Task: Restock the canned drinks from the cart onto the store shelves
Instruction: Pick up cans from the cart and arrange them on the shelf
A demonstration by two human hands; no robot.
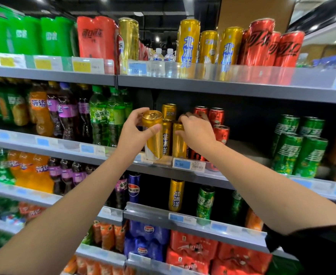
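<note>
My left hand (134, 133) grips a gold can (153, 135), tilted slightly, just in front of the second shelf (123, 153). My right hand (196, 132) grips the top of another gold can (178, 141) that stands on that shelf. Between and behind them stand more gold cans (168, 113). Red cans (220, 133) stand just right of my right hand, partly hidden by it. The cart is out of view.
Green cans (300, 147) fill the shelf's right part, with a bare gap between them and the red cans. Soda bottles (101, 116) stand to the left. Tall gold and red cans (228, 46) line the top shelf. Lower shelves hold single cans (176, 195) and multipacks.
</note>
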